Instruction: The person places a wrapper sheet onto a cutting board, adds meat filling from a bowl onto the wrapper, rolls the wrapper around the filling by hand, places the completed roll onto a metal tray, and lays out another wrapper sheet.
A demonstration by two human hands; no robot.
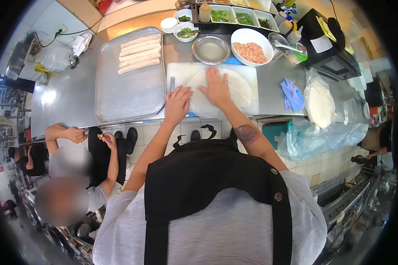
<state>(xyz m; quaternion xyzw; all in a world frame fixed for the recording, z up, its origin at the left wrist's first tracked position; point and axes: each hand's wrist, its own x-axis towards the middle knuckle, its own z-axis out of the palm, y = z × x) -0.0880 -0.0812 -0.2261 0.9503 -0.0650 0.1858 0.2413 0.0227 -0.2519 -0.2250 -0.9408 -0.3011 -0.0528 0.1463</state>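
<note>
1. Steel counter (272, 70) is bearing the work: apparently smoothing; the next move is probably calling for light, flat palms.
2. One silver rectangular metal tray (119, 95) at ten o'clock is holding five pale dough rolls (139, 59).
3. One white rectangular board (177, 73) at twelve is carrying one thin, pale round sheet (241, 90).
4. Two bare hands are working: the right hand (217, 92) is lying flat on it, fingers spread; the left hand (177, 106) is resting by its nine-o'clock edge, loosely bent, unclenched.

From my station I see a steel counter (82, 88) carrying a large metal tray (128, 97) at left, a white cutting board (254, 95) just beside it, a metal dish (211, 49) and a white bowl (252, 34) beyond, 2 small bowls (185, 39), a blue cloth (292, 95) and a bagged pale mass (320, 104) at right.
</note>
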